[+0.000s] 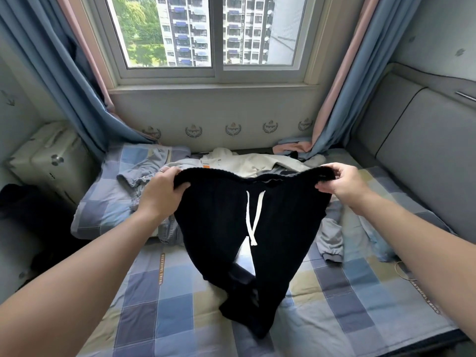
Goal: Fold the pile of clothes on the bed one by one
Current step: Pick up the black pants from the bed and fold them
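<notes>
Trousers are gripped at the waistband by left hand and right hand, legs trailing on bed. Pile lies behind. Waistband should be held level so both legs can be laid flat and aligned

On my feed a sliding window fills the upper centre, with tower blocks and green trees outside. I see a blue curtain at upper left and another at upper right. A white hard case sits at middle left. Grey padded panels run along the right edge. Crest emblems line the wall below the sill.
</notes>
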The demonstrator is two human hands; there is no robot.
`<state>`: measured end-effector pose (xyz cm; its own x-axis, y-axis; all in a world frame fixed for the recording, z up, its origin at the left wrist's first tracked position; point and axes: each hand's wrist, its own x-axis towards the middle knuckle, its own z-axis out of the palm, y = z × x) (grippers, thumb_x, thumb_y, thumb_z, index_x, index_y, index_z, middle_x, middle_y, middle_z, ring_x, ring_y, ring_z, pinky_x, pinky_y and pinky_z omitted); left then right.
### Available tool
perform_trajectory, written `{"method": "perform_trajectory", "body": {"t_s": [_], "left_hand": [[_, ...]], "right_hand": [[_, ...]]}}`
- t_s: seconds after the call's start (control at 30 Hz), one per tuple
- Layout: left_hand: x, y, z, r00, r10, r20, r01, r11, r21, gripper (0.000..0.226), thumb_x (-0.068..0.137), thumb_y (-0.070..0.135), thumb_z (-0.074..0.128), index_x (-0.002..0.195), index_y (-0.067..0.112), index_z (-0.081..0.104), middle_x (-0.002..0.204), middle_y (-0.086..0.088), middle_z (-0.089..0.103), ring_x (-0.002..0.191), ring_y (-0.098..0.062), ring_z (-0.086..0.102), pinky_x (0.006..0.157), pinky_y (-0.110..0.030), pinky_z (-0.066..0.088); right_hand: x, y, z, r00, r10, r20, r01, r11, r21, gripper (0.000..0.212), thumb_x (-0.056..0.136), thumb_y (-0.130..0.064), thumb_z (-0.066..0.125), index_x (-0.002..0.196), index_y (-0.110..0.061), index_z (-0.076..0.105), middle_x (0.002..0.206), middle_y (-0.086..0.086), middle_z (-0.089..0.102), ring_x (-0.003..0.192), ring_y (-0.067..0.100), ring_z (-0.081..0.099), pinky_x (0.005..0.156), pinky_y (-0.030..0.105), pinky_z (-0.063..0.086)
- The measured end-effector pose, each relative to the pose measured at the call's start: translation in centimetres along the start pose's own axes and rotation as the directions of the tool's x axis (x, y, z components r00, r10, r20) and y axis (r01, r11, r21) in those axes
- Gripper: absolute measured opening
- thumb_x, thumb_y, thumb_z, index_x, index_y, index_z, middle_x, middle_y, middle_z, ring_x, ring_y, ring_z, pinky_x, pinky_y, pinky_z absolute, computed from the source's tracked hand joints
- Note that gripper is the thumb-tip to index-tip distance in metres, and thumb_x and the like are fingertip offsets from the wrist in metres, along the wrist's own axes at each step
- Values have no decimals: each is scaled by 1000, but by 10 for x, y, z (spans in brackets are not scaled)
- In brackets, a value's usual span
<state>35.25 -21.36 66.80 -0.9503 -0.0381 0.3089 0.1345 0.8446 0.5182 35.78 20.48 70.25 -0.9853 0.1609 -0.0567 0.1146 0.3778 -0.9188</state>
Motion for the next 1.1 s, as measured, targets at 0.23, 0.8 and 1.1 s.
{"method": "perform_trajectory", "body": {"t_s": [0.23,0.8,1.1], "left_hand": [[31,68,-65,980,-98,-171,41,949,-312,20,101,26,57,113,10,60,107,-8,64,103,-28,59,92,-40,46],[-59,336,-278,830,-53,-556,-120,956,-269,36,104,41,45,122,13,59,108,-1,63,98,-20,59,82,-36,43],[-137,407,-274,897,-380,-228,207,815,-542,47,99,43,56,132,10,55,115,-8,66,101,-30,64,98,-49,51]], "right_hand": [[10,-64,-37,930,-347,-123,278,881,-383,10,95,-28,65,92,-18,63,98,6,66,99,31,62,86,40,48],[-119,-270,-234,772,-603,-204,580,798,-163,38,104,-40,49,105,-6,65,99,14,68,95,32,66,84,45,53],[-185,-248,-301,930,-365,-43,367,929,54,35,100,-36,59,108,-3,64,108,15,71,100,31,70,91,50,58]]}}
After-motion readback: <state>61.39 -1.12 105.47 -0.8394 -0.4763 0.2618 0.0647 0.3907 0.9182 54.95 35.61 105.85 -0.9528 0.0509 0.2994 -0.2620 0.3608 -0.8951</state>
